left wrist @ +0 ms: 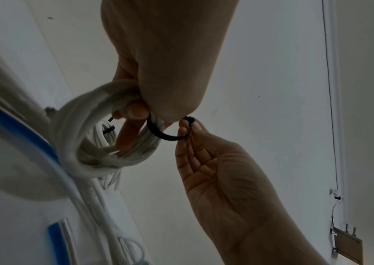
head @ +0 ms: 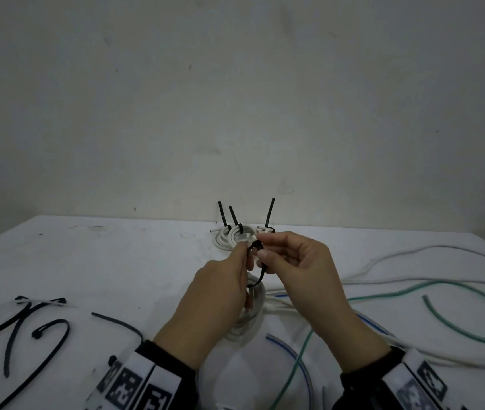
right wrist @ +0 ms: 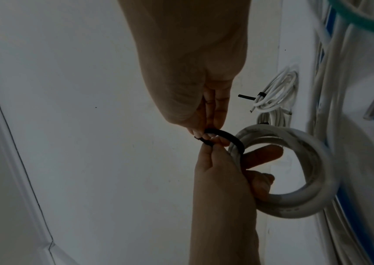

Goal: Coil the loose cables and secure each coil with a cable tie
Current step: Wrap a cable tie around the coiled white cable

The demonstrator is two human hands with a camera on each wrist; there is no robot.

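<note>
With both hands raised above the worktop [head: 87,261]: left hand [head: 220,294] fingers curled round springy white coil [right wrist: 313,179], right hand [head: 300,270] fingers pinching stiff, slick black cable tie [left wrist: 161,133] looped round it; best gripped near head.

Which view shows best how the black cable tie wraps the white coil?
Right wrist: the black cable tie arches clearly over the white coil. Left wrist shows its loop partly behind fingers; head shows it mostly hidden between both hands.
</note>
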